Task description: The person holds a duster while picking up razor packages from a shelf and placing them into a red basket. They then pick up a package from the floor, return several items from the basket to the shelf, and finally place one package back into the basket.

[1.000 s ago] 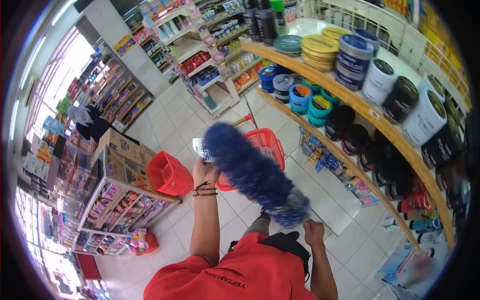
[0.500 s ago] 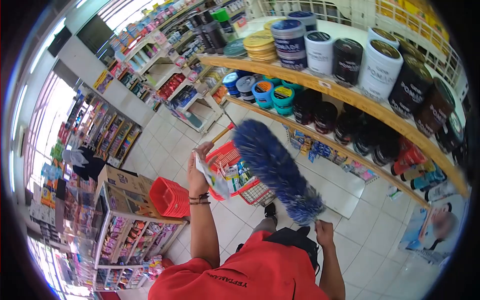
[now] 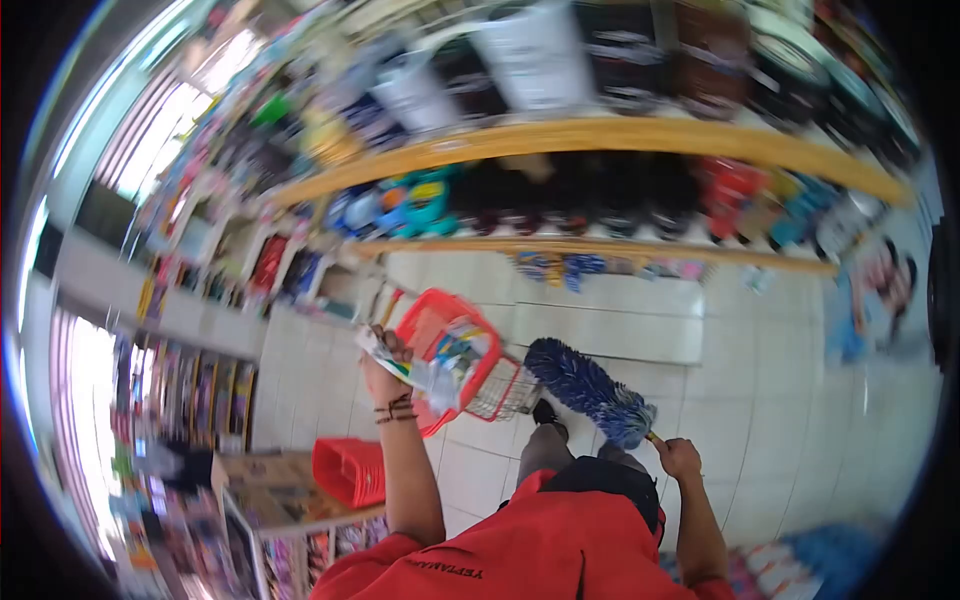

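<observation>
My left hand (image 3: 385, 365) is closed round a white and green packet (image 3: 405, 372), whose printing is too blurred to read. Just beyond that hand is a red shopping basket (image 3: 424, 318) with packaged goods inside, beside a wire basket (image 3: 505, 388). On the right, my right hand (image 3: 680, 458) grips the handle of a fluffy blue duster (image 3: 585, 387). The duster points forward and left, low over the tiled floor, below the shelves.
A wooden-edged shelf (image 3: 560, 138) with tubs and jars crosses the top, with a lower shelf (image 3: 600, 246) under it. Stacked red baskets (image 3: 348, 472) stand by a cardboard box (image 3: 262, 482) at the left. A poster (image 3: 873, 295) is at the right.
The view has turned and blurred. The duster has dropped lower, away from the shelf edge, and my right hand has shifted slightly right. My left hand still holds the packet, now turned differently.
</observation>
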Motion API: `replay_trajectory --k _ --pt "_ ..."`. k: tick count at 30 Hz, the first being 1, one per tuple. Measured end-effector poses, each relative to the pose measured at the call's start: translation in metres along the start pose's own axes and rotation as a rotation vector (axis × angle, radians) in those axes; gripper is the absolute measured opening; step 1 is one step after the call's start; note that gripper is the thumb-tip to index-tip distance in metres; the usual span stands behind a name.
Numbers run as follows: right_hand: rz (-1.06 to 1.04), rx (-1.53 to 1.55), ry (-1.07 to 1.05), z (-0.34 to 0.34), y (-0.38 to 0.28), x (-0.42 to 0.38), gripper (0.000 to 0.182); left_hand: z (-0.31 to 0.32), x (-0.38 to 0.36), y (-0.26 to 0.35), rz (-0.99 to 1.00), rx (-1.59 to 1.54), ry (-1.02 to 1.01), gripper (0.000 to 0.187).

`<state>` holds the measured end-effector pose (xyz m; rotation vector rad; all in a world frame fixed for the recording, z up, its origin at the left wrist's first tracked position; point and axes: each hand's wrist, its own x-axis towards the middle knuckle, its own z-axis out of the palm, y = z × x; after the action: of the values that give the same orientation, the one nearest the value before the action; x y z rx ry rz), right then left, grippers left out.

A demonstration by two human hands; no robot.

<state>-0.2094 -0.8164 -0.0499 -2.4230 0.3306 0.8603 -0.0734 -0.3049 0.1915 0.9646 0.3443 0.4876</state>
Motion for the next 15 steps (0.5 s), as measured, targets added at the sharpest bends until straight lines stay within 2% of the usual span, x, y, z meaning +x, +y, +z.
replay_trajectory --k 1,3,5,7,9,11,12,13,15 --pt "0.104 -0.001 -0.046 0.011 0.019 -0.006 0.071 0.011 0.001 -0.023 -0.082 0.332 0.003 0.029" --pt "0.242 0.053 -0.072 0.034 0.042 -0.016 0.075 0.057 -0.019 -0.084 -0.327 0.498 0.055 0.03" --pt "0.277 0.142 -0.069 0.063 0.053 -0.025 0.081 0.036 -0.012 -0.182 -0.275 0.823 -0.312 0.03" --pt "0.383 0.248 -0.055 0.098 0.045 -0.028 0.081 0.115 -0.059 -0.229 -0.385 0.771 -0.445 0.03" --pt "0.465 0.347 -0.037 0.13 0.038 -0.02 0.082 0.155 -0.074 -0.285 -0.347 0.773 -0.677 0.029" --pt "0.626 0.461 -0.042 0.168 0.026 -0.011 0.079 0.199 -0.08 -0.331 -0.129 0.831 -0.888 0.032" --pt "0.71 0.485 -0.059 0.182 0.021 -0.005 0.072 0.22 -0.078 -0.351 -0.147 0.829 -0.916 0.029" --pt "0.722 0.498 -0.074 0.203 0.024 0.003 0.072 0.242 -0.075 -0.369 -0.164 0.828 -0.933 0.026" --pt "0.833 0.48 -0.029 0.248 0.021 0.009 0.066 0.283 -0.075 -0.395 -0.221 0.689 -0.767 0.018"
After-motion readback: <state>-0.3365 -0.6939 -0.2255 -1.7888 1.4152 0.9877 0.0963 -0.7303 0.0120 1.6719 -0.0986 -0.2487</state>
